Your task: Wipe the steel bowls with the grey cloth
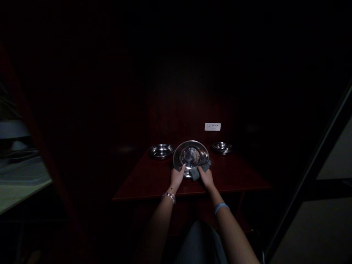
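One steel dish (189, 156) is tilted toward you: your left hand (177, 176) grasps its rim, your right hand (206, 177) clasps a grey cloth (195, 173) against it.

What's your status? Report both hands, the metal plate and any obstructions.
Left hand gripping metal plate. Right hand holding gray cloth at its rim. Plate tilted toward camera. Dish left, dishware right, neither between the hands.
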`<state>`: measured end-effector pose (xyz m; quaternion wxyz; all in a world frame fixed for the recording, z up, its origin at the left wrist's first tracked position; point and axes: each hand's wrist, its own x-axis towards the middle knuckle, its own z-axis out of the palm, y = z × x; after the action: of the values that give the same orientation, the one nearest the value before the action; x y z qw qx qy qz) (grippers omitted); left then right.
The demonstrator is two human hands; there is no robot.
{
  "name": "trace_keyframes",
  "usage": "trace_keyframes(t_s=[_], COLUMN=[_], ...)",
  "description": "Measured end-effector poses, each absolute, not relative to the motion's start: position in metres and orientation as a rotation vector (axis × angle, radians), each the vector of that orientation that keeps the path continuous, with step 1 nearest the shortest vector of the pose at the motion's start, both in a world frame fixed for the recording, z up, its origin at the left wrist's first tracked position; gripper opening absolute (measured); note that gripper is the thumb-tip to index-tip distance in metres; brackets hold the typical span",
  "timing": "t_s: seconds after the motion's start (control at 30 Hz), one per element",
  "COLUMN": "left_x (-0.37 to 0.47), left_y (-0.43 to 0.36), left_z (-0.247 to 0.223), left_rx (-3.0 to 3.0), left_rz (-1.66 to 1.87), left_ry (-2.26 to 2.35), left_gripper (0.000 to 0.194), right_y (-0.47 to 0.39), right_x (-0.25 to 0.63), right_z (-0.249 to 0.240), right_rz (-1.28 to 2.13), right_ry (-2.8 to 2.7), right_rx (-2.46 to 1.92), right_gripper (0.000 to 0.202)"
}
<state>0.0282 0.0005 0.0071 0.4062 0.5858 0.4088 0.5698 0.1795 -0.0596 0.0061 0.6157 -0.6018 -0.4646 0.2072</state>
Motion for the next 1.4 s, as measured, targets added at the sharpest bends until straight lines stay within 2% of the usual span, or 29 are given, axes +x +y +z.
trace_keyframes(t_s=[1.4], left_x=[0.0280], left_y=[0.0035], left_z=[0.0027], left_rx=[1.498], left_rz=[1.429], left_ry=[1.094], left_gripper=[0.024], right_y=[-0.0573], right_x=[0.1798], right_z=[0.0050], right_rz=[0.478], right_ry=[-1.059], right_rx=[-1.399], right_gripper=[0.034])
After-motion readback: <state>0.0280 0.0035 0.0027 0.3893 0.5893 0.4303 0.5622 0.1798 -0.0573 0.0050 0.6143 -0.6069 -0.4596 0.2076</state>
